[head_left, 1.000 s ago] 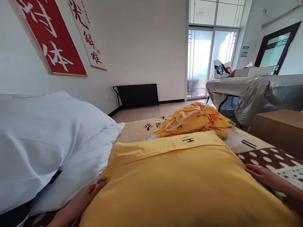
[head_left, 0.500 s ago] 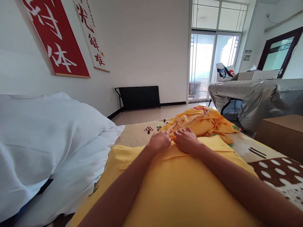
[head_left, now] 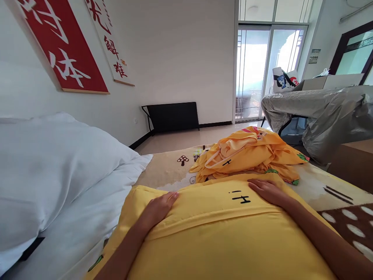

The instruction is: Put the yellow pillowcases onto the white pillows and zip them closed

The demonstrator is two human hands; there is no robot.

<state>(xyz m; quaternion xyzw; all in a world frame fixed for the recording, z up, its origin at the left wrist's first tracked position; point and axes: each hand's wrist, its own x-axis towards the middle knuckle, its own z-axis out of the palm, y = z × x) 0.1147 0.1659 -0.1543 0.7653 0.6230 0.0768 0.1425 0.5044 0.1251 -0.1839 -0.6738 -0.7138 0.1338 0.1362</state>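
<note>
Yellow, softly creased pillow (head_left: 227, 243) lies under left hand (head_left: 157, 210) and right hand (head_left: 268, 191), both flat, gripping nothing.

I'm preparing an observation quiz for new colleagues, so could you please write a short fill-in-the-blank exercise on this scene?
1. The left hand and the right hand rest on a cushion coloured ____.
2. The white bedding lies on the person's ____ side.
3. The larger wall scroll has a ____ background.

Missing words: yellow; left; red.
</note>
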